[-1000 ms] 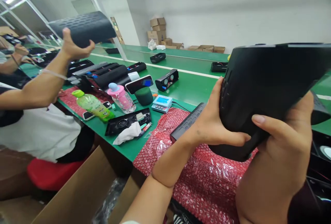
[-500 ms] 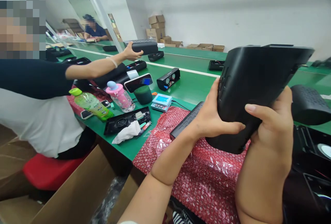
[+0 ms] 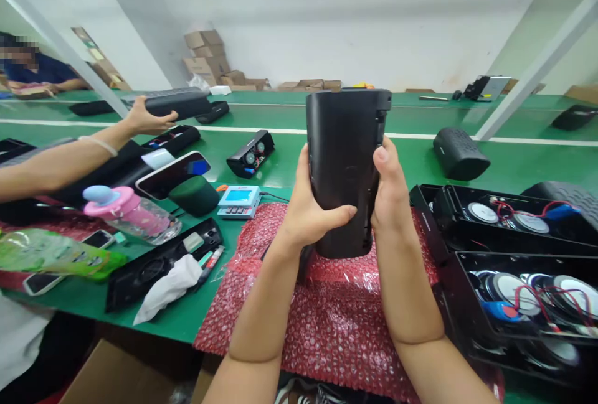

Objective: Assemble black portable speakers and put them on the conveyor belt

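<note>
Both my hands hold a black speaker housing [image 3: 343,155] upright above a red bubble-wrap sheet [image 3: 336,329]. My left hand [image 3: 306,214] grips its left side, thumb laid across the front face. Along the right edge my right hand [image 3: 395,189] is closed on it, thumb pointing up. A smooth dark face is turned towards me; the far side is hidden. Behind my left wrist, another dark piece [image 3: 306,264] lies on the wrap, mostly covered. To my right are open speaker housings [image 3: 471,342] with round drivers and red wires inside.
On the left lie a green bottle [image 3: 56,254], a pink-lidded bottle [image 3: 135,211], a phone [image 3: 175,173], a black panel [image 3: 154,267] and a white tissue [image 3: 170,286]. A light-blue device [image 3: 239,200] stands ahead. A co-worker's arm [image 3: 103,149] reaches in, holding a speaker.
My view has swung to the right, bringing the open housings into fuller sight. The held housing has gone from tilted to nearly upright, still in both hands.
</note>
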Available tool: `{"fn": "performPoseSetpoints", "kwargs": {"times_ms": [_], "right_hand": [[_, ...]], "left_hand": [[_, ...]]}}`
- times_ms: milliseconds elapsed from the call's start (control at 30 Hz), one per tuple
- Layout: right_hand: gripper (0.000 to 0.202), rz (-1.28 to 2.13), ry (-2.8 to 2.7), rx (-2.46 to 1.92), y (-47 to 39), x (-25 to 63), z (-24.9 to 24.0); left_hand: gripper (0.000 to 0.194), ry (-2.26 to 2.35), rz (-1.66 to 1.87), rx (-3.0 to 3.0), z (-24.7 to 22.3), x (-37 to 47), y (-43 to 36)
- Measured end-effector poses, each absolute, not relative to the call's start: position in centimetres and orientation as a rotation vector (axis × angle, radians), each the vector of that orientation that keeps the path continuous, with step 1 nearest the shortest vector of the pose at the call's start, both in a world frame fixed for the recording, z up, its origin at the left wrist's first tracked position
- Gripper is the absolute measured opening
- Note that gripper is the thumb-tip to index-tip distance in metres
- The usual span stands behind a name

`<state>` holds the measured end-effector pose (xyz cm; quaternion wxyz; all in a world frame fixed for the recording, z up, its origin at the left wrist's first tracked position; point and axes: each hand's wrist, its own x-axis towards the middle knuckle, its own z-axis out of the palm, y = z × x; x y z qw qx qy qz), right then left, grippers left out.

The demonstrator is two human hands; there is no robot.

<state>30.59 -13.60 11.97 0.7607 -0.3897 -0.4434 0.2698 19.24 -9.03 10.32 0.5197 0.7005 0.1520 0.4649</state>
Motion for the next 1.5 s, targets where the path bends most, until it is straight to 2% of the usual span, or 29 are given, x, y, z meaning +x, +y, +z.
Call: {"fn": "performPoseSetpoints", "kwargs": {"times_ms": [367,1133,1500], "right_hand": [[0.068,0.631,-0.954,-0.815,-13.1,30.88,11.48],[0.054,0.584,-0.903,-0.805,-13.04,31.12,11.34],[0.062,0.606,-0.905,-0.793,-13.59,30.85,11.57]], "left_hand": [[0.115,0.369,1.128,1.67,10.2,19.48,-8.95],[0.112,0.349,1.088,1.692,10.36,19.36,-9.09],[0.114,0.292,1.097,1.662,10.9,19.45,-9.7]]}}
